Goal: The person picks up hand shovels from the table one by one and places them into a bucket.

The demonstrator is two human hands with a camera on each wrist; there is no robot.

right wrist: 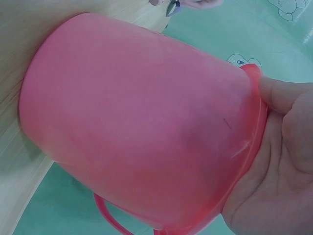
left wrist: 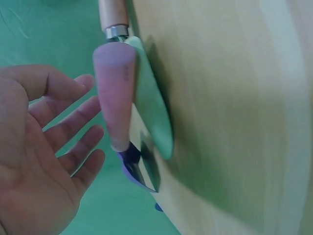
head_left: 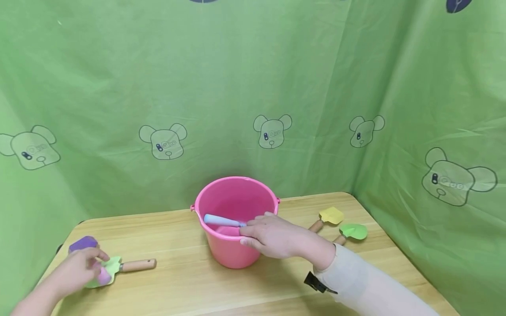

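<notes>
My right hand [head_left: 276, 237] grips the near rim of a pink bucket [head_left: 231, 252], thumb outside and fingers over the edge. Inside the bucket lies a tool with a light blue handle [head_left: 223, 220]; its other end is hidden by that hand. On the left, my left hand [head_left: 79, 270] is beside a purple toy shovel [head_left: 83, 243], its fingers loosely spread and close to the shovel's pink-purple handle [left wrist: 115, 93]. That handle lies across a light green toy shovel [head_left: 113, 264] with a wooden handle [head_left: 138, 265]. Whether a fingertip touches the handle is unclear.
Right of the bucket lie a yellow toy shovel [head_left: 332, 215] and a green toy shovel [head_left: 353, 231], both with wooden handles, partly behind my right arm. Green curtain [head_left: 221, 96] with bear prints stands around the wooden table [head_left: 178, 289].
</notes>
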